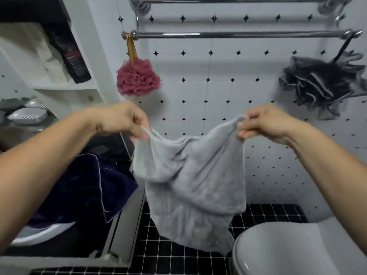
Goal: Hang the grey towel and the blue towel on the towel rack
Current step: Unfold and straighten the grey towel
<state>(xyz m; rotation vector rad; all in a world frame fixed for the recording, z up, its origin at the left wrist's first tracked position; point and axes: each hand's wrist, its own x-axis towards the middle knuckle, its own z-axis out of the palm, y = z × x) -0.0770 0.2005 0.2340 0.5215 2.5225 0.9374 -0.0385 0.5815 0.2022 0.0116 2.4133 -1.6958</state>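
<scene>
Left hand (121, 120) and right hand (264, 124) pinching grey towel (190, 183) top corners, fingers closed on hem. Best pulling edge taut, lifting over lower towel rack bar (238, 34), between pink loofah (138, 79) and grey loofah (321, 82).

2 bare forearms, no sleeves showing. The left hand (121, 120) carries a small dark mark just behind it at the wrist; the right hand (264, 124) shows plain, no rings or watch.
</scene>
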